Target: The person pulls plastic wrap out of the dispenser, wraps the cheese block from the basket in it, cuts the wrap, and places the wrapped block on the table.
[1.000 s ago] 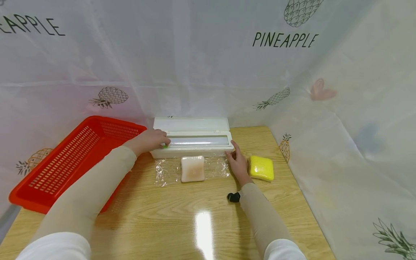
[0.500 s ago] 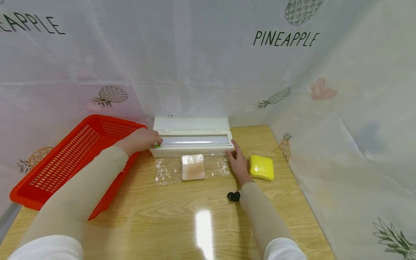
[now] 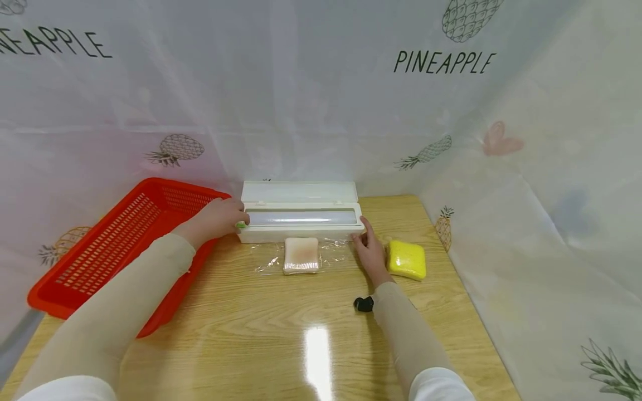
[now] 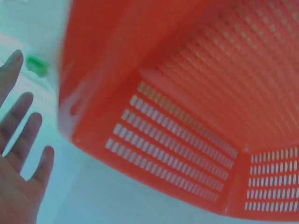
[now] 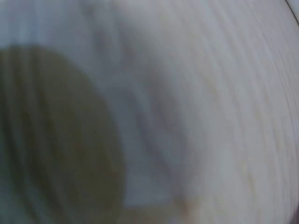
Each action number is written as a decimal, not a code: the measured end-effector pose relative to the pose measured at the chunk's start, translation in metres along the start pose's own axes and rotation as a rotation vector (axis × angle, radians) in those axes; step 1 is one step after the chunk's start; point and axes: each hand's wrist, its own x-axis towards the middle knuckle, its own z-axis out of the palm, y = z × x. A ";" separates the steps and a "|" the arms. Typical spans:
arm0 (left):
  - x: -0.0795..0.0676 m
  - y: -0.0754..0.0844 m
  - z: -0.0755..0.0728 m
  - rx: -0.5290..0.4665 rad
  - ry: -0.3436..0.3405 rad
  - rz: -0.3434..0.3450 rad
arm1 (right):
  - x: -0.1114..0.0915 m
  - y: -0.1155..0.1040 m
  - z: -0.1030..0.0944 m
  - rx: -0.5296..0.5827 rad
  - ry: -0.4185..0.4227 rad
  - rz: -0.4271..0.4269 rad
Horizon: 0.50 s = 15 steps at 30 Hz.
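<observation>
On the pale wooden bench (image 3: 261, 328) your white plastic cling-film dispenser box (image 3: 301, 218) is lying crosswise, its long axis running left-right between your hands: your left hand (image 3: 220, 218), fingers spread, is touching its left end while your right hand (image 3: 370, 250), fingers relaxed, is resting just beside its right end.

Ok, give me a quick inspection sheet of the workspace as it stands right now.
Surface: wooden table, with glare near its front.
Job's things: white cling-film dispenser with its lid open; film sheet lying in front of it; pale sponge on the sheet.
Clutter: yellow sponge; red basket; small black object.
Grippers: left hand at the dispenser's left end by the green slider, fingers straight in the wrist view; right hand resting at the film's right edge.
Cables: nothing seen.
Surroundings: pineapple-print curtain.
</observation>
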 end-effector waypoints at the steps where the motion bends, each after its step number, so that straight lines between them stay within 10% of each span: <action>1: -0.002 0.005 -0.001 -0.002 0.011 -0.006 | -0.001 0.000 0.000 0.000 0.002 -0.003; 7: -0.011 0.042 0.002 -0.129 0.137 -0.030 | -0.002 -0.002 -0.001 0.007 0.008 -0.004; 15: -0.023 0.092 0.021 -0.578 0.223 -0.073 | -0.009 -0.011 -0.005 0.057 -0.021 0.043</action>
